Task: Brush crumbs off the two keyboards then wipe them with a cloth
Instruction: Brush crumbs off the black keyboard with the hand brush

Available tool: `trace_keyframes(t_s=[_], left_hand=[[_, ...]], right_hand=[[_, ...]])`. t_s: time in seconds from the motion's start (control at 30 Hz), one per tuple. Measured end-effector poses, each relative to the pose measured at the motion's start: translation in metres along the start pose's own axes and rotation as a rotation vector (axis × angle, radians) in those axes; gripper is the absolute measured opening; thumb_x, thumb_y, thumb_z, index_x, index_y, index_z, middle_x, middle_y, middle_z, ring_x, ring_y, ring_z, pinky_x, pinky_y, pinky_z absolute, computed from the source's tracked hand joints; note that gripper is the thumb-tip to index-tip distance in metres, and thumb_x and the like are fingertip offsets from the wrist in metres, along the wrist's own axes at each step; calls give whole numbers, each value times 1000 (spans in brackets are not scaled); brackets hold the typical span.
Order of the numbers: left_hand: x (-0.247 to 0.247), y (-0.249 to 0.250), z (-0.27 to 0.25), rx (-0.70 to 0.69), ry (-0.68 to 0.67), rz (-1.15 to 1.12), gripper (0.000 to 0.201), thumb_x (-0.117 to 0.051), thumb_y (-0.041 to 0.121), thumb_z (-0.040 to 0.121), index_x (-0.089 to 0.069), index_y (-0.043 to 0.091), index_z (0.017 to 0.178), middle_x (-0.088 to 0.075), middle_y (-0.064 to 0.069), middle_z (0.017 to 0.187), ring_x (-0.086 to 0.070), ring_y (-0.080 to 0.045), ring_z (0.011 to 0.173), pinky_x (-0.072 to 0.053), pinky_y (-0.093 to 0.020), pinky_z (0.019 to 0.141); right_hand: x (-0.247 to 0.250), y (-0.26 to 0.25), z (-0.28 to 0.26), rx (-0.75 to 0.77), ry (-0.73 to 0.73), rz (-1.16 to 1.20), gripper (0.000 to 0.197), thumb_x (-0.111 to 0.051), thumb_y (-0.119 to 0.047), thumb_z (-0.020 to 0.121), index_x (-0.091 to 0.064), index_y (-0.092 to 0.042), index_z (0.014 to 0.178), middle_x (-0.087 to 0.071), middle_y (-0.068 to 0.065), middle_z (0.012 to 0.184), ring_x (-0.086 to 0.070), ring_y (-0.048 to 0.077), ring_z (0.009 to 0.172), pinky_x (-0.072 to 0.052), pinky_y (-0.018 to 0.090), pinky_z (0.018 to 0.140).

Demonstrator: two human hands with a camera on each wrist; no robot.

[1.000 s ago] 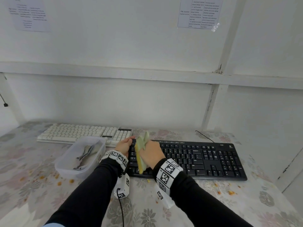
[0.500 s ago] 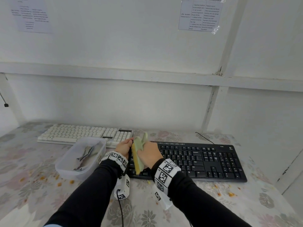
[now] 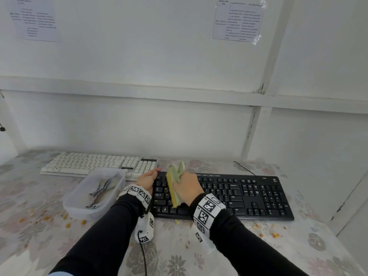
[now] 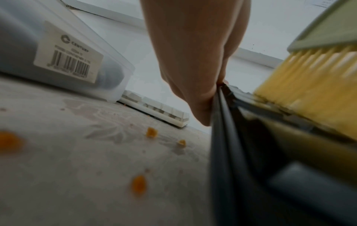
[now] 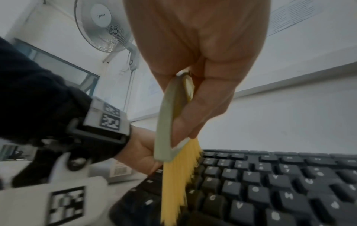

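Floral tablecloth (image 3: pixel 179 261), orange crumbs (image 3: pixel 67 225) scattered; white walls (image 3: pixel 139 56), wall fan (image 5: pixel 104 26).

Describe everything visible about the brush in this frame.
The brush has a flat pale-green plastic-looking body and a dense row of yellow bristles. The right hand grips the body, bristles pointing down onto the left end of the black keyboard, touching its keys. The left hand holds that keyboard's left edge beside it.
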State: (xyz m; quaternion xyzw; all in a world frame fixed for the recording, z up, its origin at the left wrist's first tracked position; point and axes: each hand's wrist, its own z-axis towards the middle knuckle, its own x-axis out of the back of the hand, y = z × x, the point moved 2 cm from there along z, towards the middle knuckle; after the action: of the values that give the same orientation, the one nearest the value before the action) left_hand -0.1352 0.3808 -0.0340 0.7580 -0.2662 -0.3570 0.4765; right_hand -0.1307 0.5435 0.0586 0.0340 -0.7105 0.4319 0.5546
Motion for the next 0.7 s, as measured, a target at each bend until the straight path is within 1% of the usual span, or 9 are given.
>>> trace_keyframes(t_s=[0.23, 0.27, 0.33, 0.37, 0.4, 0.5, 0.6, 0.63, 0.7], left_hand=[[-1, 1, 0, -10, -2, 9, 34, -31, 4, 101, -46, -2, 131, -59, -11, 87, -57, -19, 77, -54, -28, 59], [-1, 1, 0, -12, -6, 7, 35, -31, 3, 101, -46, -2, 131, -59, -11, 87, -57, -19, 76, -53, -29, 60], [-1, 0, -1, -15, -11, 3, 35, -31, 3, 101, -46, -2, 132, -58, -10, 86, -56, -19, 76, -49, -31, 66], [-1, 0, -1, -12, -13, 4, 35, -31, 3, 101, -46, -2, 132, -58, -10, 87, -56, -19, 76, -48, -31, 69], [-1, 0, -1, -9, -14, 5, 34, -31, 3, 101, -46, -1, 132, -58, -10, 88, -56, -20, 77, -48, -32, 71], [0, 0, 0, 2, -12, 15, 34, -31, 4, 101, -46, 0, 132, -59, -11, 91, -56, -19, 78, -48, -34, 75], [2, 0, 3, 6, -8, 18, 33, -32, 4, 101, -47, 1, 130, -60, -19, 110, -57, -20, 80, -47, -39, 85], [3, 0, 4, 11, -10, 20, 33, -32, 4, 101, -48, 2, 130, -60, -19, 111, -58, -20, 82, -45, -39, 90], [3, -1, 5, 21, -14, 17, 33, -32, 5, 101, -48, 3, 130, -61, -13, 98, -58, -20, 83, -43, -39, 93]], right_hand=[[-15, 13, -34, -54, -192, 3, 29, -45, -8, 87, -34, -16, 62, -38, -3, 68, -38, 8, 52, -32, 16, 41], [-11, 14, -36, -60, -181, 20, 25, -44, -9, 89, -39, -13, 65, -42, -1, 72, -40, 9, 53, -34, 16, 41], [4, 15, -33, -87, -118, 94, 12, -43, -11, 92, -53, -4, 88, -54, 6, 89, -52, 14, 61, -49, 21, 50], [10, 18, -28, -96, -62, 123, 16, -43, -11, 93, -55, -1, 99, -56, 7, 91, -55, 15, 65, -54, 23, 59], [17, 20, -22, -104, 3, 134, 18, -42, -12, 94, -55, 0, 99, -55, 5, 83, -54, 13, 63, -53, 23, 64], [32, 31, -12, -127, 149, 85, 28, -41, -18, 97, -50, -5, 74, -48, 1, 65, -44, 7, 50, -47, 25, 55], [29, 39, -17, -158, 69, 61, 35, -41, -19, 97, -39, -10, 64, -45, -2, 63, -41, 5, 49, -43, 11, 44], [26, 42, -22, -159, 35, 61, 32, -43, -15, 96, -39, -11, 64, -44, -3, 63, -41, 4, 49, -41, 8, 40], [21, 45, -31, -154, -35, 22, 29, -46, -8, 91, -38, -11, 63, -40, -4, 62, -38, 4, 49, -36, 8, 36]])
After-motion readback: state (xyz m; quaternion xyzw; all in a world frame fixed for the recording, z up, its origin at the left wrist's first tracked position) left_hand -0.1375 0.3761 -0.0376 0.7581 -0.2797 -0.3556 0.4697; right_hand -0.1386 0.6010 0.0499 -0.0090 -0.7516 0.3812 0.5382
